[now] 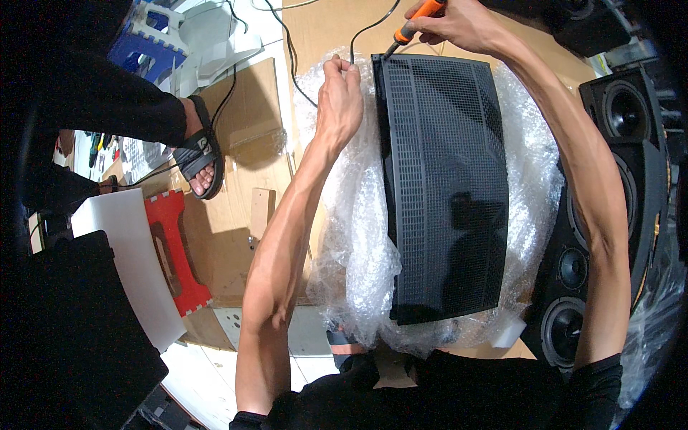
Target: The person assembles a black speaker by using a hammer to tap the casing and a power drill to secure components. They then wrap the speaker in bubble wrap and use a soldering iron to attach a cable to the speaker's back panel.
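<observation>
A black slab-shaped unit with a perforated mesh front (451, 179) lies on crumpled bubble wrap (358, 236). At its far left corner is the tip of an orange-and-black screwdriver (421, 16), its handle gripped by my right hand (455, 27) at the top of the view. Just left of that corner, my left hand (340, 97) is closed, its thumb and finger pinching a thin black cable (352, 44). Whatever the screwdriver tip meets is too small to make out.
Tall black loudspeakers (562, 269) stand along the right. Another person's sandalled foot (201, 161) rests on the cardboard (251, 161) to the left. Near it are a red plastic stool part (175, 251), a wooden block (262, 208) and a blue-and-white folding stool (150, 39).
</observation>
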`<move>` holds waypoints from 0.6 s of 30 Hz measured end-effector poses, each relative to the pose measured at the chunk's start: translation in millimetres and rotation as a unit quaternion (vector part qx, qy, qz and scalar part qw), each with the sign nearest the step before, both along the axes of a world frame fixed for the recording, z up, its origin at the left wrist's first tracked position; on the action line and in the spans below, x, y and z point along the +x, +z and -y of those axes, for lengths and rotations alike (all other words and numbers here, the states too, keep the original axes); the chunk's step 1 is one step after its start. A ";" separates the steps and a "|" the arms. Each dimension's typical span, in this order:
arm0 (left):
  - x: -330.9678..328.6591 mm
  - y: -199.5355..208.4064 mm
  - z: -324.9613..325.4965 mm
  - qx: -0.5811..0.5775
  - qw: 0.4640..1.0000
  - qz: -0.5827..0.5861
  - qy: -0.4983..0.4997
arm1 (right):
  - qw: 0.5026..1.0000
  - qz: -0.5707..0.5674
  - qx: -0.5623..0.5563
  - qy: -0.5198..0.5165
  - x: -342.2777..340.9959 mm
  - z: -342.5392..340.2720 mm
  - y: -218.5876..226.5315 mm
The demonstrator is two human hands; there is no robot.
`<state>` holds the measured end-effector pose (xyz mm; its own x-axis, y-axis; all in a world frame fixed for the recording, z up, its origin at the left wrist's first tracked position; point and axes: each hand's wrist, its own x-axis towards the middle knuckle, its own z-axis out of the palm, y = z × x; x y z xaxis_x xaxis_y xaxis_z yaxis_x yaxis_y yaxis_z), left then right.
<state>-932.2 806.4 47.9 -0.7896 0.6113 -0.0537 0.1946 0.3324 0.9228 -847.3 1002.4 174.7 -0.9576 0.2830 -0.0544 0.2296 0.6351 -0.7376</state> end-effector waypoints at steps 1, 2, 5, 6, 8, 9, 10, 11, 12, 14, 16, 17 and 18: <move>0.1 0.2 -1.3 -0.001 1.000 0.005 -0.001 | 1.000 -0.001 -0.012 0.005 4.8 2.4 6.2; -0.6 -4.2 -2.7 0.008 1.000 -0.016 0.000 | 1.000 -0.002 -0.023 0.010 8.4 3.3 10.1; -2.7 -17.0 -3.5 0.021 0.998 -0.065 0.005 | 0.990 -0.032 -0.126 -0.057 9.1 0.7 1.8; -2.9 -19.1 -3.4 0.020 0.997 -0.072 0.007 | 0.987 -0.040 -0.136 -0.074 13.3 -2.3 4.8; -0.9 -16.3 -3.0 0.016 0.998 -0.061 0.011 | 0.982 -0.060 -0.120 -0.131 27.0 4.0 18.5; 0.8 -10.6 -1.3 0.009 0.999 -0.046 0.014 | 0.978 -0.072 -0.113 -0.158 32.9 3.8 24.4; 2.9 -5.2 -1.9 0.006 0.999 -0.031 0.015 | 0.980 -0.068 -0.118 -0.148 40.7 -6.5 30.4; 3.4 -4.0 -0.9 0.007 0.999 -0.029 0.018 | 0.982 -0.075 -0.093 -0.145 50.5 10.2 52.8; 4.4 -2.6 0.0 0.009 0.999 -0.028 0.021 | 0.980 -0.064 -0.074 -0.175 56.6 16.9 67.0; 7.6 0.2 -6.3 0.007 0.999 -0.034 0.010 | 0.981 -0.034 -0.057 -0.182 75.0 8.9 88.4; 10.0 -2.6 -14.9 -0.007 0.999 -0.050 -0.010 | 0.985 0.014 -0.048 -0.164 97.5 -2.7 101.6; 13.8 2.0 -14.3 -0.012 0.999 -0.046 -0.012 | 0.990 0.053 0.088 -0.099 112.9 -8.7 101.9; 20.2 7.1 -11.3 -0.018 0.999 -0.041 -0.015 | 0.987 0.082 0.108 -0.091 127.1 -9.2 103.0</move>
<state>-912.0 817.7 55.0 -0.7735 0.6337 -0.0114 0.2799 0.3577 0.8909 -720.2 1011.6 277.7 -0.8735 0.4707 -0.1242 0.4589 0.7110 -0.5328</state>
